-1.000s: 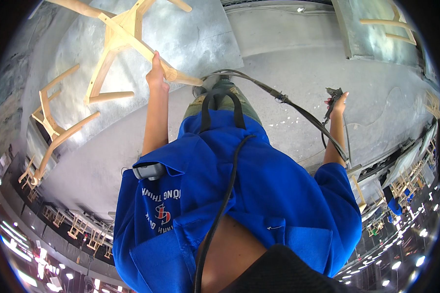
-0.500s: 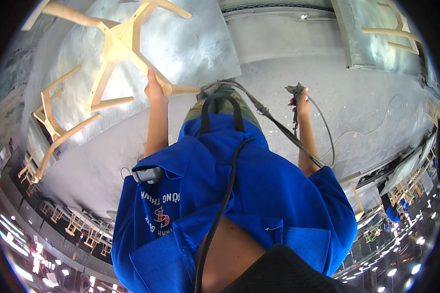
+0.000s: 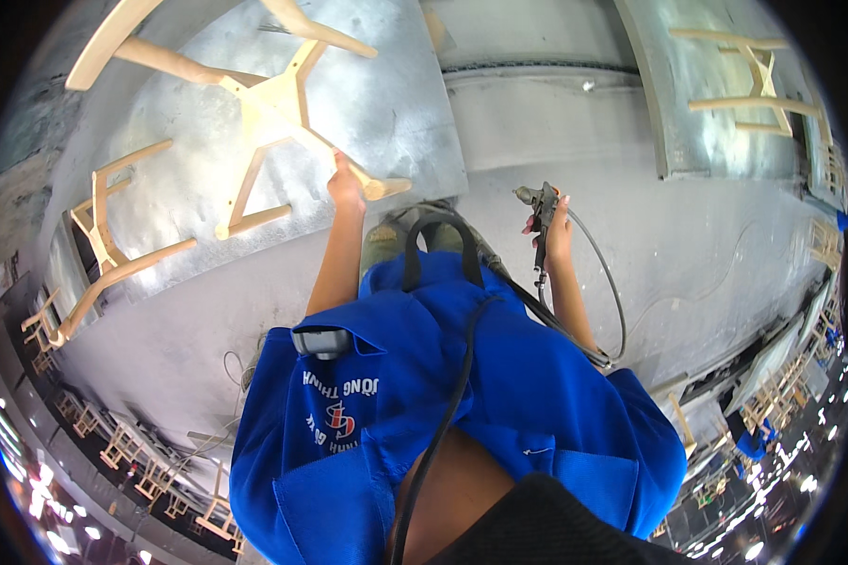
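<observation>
At the upper left is a pale wooden chair frame [image 3: 275, 108], its legs spreading out from a crossed middle. My left hand [image 3: 346, 188] is closed around one of its legs, close to that leg's end. On the right, my right hand [image 3: 558, 237] grips a dark spray gun [image 3: 540, 202], with the nozzle pointing left toward the chair frame. A thin hose [image 3: 609, 259] loops from the gun back past my right forearm.
A second wooden frame [image 3: 104, 240] stands left of the held one. Large grey metal sheets [image 3: 396, 104] stand behind it. Another frame [image 3: 758, 80] is at the upper right by a panel [image 3: 669, 122]. Several more frames line the far left and right edges.
The spray gun and my right hand have come inward to the left, the nozzle now turned left. The held chair frame and my left hand appear farther right and slightly lower.
</observation>
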`<act>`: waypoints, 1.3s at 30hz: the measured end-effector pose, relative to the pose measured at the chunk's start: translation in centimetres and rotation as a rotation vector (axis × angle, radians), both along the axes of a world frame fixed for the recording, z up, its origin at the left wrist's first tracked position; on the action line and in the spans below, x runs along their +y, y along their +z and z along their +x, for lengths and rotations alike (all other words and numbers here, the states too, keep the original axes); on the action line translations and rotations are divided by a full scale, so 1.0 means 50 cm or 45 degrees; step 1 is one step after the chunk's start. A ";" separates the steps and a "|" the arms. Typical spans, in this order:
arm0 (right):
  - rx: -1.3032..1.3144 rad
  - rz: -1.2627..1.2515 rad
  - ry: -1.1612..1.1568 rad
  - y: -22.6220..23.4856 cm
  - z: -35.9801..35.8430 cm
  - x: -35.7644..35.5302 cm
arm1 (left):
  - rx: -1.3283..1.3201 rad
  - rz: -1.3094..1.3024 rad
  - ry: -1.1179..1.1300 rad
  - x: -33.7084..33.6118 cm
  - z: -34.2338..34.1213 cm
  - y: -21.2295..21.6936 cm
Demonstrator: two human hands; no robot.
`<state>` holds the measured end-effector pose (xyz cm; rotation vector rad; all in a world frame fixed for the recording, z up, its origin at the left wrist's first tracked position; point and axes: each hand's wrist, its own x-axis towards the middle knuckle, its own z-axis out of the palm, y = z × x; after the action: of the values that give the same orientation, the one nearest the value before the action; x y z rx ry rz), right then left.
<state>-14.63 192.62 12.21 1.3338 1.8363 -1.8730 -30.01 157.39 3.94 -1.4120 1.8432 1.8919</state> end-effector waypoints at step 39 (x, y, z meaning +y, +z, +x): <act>0.536 -0.522 -0.334 0.245 -0.399 -0.886 | 0.362 -1.172 -1.403 -0.683 0.025 0.052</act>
<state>-34.57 148.32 24.46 1.1398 1.3527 -2.6565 -28.78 123.22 6.53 0.0298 2.8695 0.6961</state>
